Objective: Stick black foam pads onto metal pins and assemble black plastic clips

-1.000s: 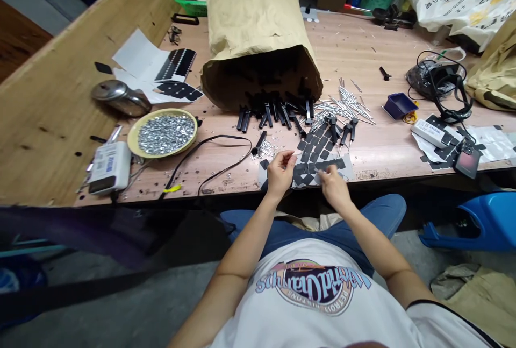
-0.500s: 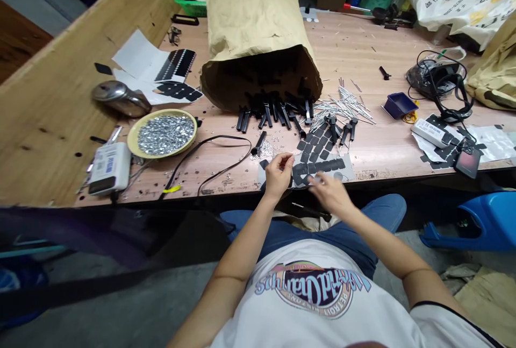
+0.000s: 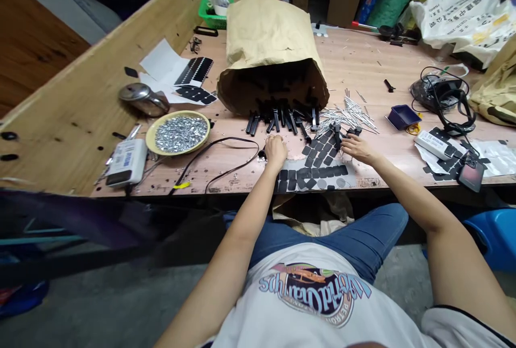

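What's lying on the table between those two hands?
In the head view, black pads and black parts lie between the left hand and the right hand.

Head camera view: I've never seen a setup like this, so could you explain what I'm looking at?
There is no machine here: a seated person works with two bare hands. The only camera is worn on the head, looking forward and down, so the person's own shirt and arms show below.

On the table lies a brown paper bag, with black parts at its open mouth. Beside them are thin metal rods, dark flat pads and, further left, a yellowish bowl of small shiny pieces.

The left hand is down near a black part; its fingertips are hidden. The right hand reaches to other black parts. Whether either grips anything is unclear.
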`<state>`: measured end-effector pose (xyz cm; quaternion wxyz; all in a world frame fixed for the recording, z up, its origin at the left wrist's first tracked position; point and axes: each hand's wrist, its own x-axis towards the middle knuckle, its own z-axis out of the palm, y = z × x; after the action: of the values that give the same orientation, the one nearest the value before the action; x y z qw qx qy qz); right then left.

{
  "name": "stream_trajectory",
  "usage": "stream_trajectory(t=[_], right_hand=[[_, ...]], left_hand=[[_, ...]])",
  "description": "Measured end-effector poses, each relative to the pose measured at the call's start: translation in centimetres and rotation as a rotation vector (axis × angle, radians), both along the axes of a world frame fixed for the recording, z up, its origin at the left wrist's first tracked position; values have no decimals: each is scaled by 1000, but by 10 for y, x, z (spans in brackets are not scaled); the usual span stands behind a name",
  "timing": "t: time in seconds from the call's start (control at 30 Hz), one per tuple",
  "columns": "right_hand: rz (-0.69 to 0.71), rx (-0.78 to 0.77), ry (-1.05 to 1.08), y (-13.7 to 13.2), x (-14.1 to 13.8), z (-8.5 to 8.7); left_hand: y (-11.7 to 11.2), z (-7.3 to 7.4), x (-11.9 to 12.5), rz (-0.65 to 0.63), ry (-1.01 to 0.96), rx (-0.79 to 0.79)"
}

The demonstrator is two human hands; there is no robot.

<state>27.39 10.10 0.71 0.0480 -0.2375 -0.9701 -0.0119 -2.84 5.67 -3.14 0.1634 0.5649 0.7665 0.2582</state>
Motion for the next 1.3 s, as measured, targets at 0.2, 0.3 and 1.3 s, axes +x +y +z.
stream_trajectory(t=[0.2, 0.3, 1.3], right_hand=[[-109, 215, 89, -36, -28, 15], [-279, 136, 173, -62, -57, 10], [-661, -151, 107, -118, -141, 32]], left_hand=[[11, -9, 2, -57, -47, 13], [4, -8, 2, 0, -194, 87], [-48, 10, 37, 79, -1558, 193]])
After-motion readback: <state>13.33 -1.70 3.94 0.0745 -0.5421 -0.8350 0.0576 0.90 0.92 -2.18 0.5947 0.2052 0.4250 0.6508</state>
